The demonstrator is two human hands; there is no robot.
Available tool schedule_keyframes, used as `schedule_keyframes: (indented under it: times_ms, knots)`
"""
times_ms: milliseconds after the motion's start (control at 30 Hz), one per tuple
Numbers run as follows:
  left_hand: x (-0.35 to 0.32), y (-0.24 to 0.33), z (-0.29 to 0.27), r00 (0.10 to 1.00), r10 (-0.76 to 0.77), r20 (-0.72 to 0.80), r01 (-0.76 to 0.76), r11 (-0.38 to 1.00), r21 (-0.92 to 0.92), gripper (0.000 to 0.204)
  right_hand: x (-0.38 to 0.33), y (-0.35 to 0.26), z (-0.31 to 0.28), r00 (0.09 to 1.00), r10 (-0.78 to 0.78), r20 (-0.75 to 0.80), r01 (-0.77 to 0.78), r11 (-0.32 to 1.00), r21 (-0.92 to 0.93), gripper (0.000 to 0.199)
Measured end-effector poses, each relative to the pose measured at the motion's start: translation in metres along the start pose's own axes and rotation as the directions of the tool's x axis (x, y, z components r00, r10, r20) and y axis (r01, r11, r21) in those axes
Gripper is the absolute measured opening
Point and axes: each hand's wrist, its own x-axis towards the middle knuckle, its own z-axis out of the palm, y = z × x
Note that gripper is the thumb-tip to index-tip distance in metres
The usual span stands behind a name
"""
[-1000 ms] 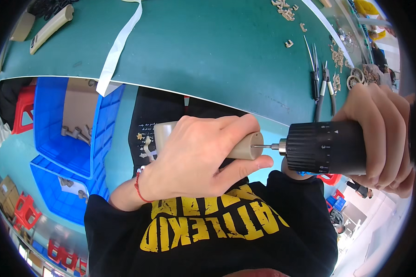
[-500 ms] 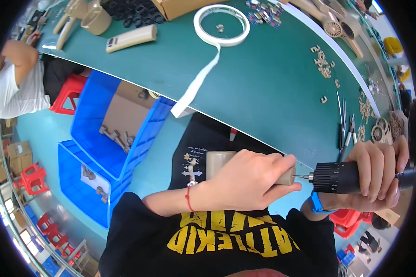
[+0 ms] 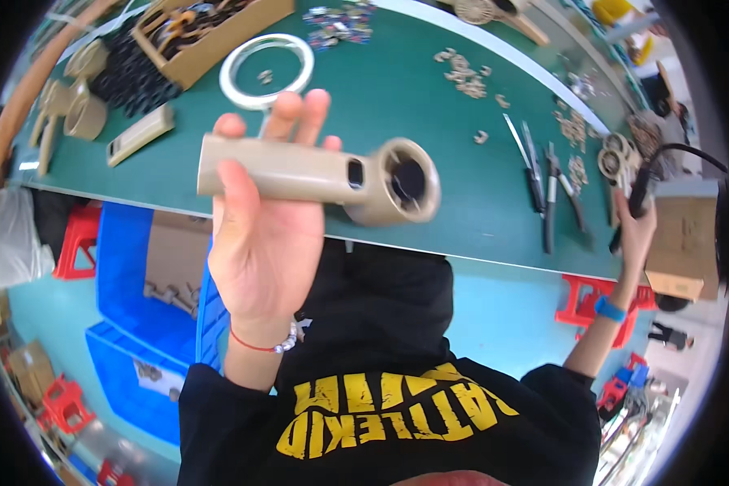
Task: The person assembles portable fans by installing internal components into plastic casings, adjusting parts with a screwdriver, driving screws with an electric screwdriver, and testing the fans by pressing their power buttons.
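My left hand (image 3: 269, 247) is raised palm up over the table's near edge, its thumb and fingers around the handle of a beige handheld fan casing (image 3: 296, 172). The casing lies sideways; its round head, with a dark opening, points right, and a dark oval slot shows on the handle. At the table's right end, my right hand (image 3: 638, 231) is around a black corded electric screwdriver (image 3: 641, 193). Part of the screwdriver is hidden behind that hand. Tweezers (image 3: 533, 174) and pliers (image 3: 571, 194) lie left of it.
On the green table (image 3: 381, 97) are a tape roll (image 3: 228, 77), a beige handle piece (image 3: 142, 134), small beige clips (image 3: 464, 77) and round beige parts (image 3: 611, 162). A cardboard box (image 3: 182, 69) stands at back left. Blue crates (image 3: 121, 251) are below, left. Another person's arm (image 3: 20, 105) reaches in.
The screwdriver tip has come away from the casing. My left hand has lifted the casing up and left, turning its head into view. My right hand has moved the screwdriver to the table's right end.
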Motion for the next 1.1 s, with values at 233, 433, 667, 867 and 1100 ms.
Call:
schedule_keyframes:
  times_ms: [233,433,667,867,1100]
  knots:
    - [-0.023,0.013,0.014,0.97,-0.069,-0.233,0.2,0.77,0.606,0.038,-0.022,-0.085,0.001,0.931,-0.11,-0.347,0.12,0.993,0.009,0.05]
    - [-0.048,0.019,0.026,0.868,-0.248,-0.43,0.458,0.734,0.502,0.033,-0.121,-0.257,0.017,0.366,-0.727,0.581,-0.217,0.541,0.813,0.053]
    - [-0.068,-0.031,0.038,0.795,-0.585,-0.161,0.606,0.76,0.235,0.04,-0.143,-0.295,0.043,0.652,-0.48,0.586,-0.751,-0.309,0.583,0.061]
    - [-0.07,-0.051,0.04,0.738,-0.662,-0.129,0.513,0.427,0.744,0.034,-0.132,-0.241,0.038,0.858,-0.284,0.428,-0.513,-0.431,0.743,0.059]
    - [-0.058,-0.036,0.035,0.857,-0.496,-0.141,0.345,0.347,0.872,0.011,-0.15,-0.109,-0.059,0.998,0.024,0.064,-0.064,0.008,0.998,0.075]
